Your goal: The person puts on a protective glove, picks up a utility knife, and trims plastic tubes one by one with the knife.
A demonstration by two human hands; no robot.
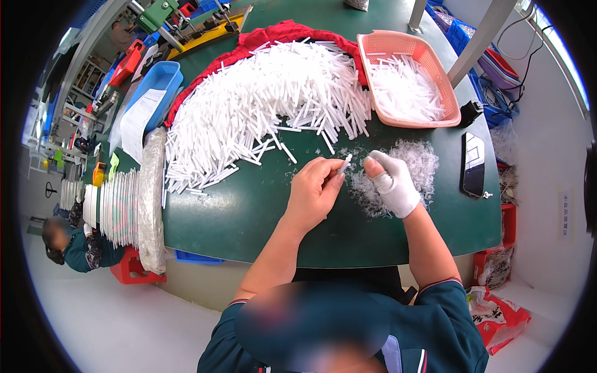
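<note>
My left hand pinches a short white plastic tube between thumb and fingertips, its end pointing up and away from me. Just to its right is my right hand, in a white glove that leaves the thumb tip bare. Its fingers are curled in against the thumb; whatever they may hold is hidden. Beneath and beside the right hand lies a heap of thin, clear-white plastic shavings. Beyond both hands spreads a large pile of white tubes, with a few loose ones at its near edge.
A pink basket of white tubes stands at the far right. Red cloth edges the pile's back. A black phone lies on the green table at right. At left are a blue tray and stacked white sheets; another person sits beyond.
</note>
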